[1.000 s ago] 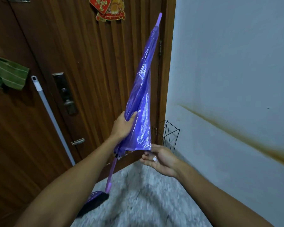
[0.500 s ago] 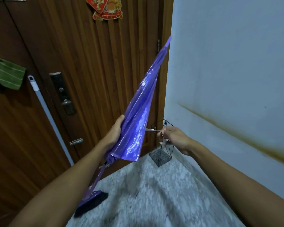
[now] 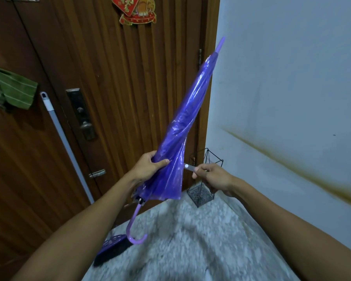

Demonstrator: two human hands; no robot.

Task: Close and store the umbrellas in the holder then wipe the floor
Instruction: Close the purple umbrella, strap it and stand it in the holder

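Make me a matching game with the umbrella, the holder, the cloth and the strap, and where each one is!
Things:
1. umbrella
2. holder
3. cloth
4. strap

Places:
A. hanging at the far left
B. pinched by the right hand
C. gripped by the left hand
D. standing on the floor in the corner

Pairs: 1-C, 2-D, 3-A, 4-B

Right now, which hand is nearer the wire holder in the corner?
The right hand: it pinches the umbrella's strap directly in front of the wire holder. The left hand grips the purple umbrella farther left.
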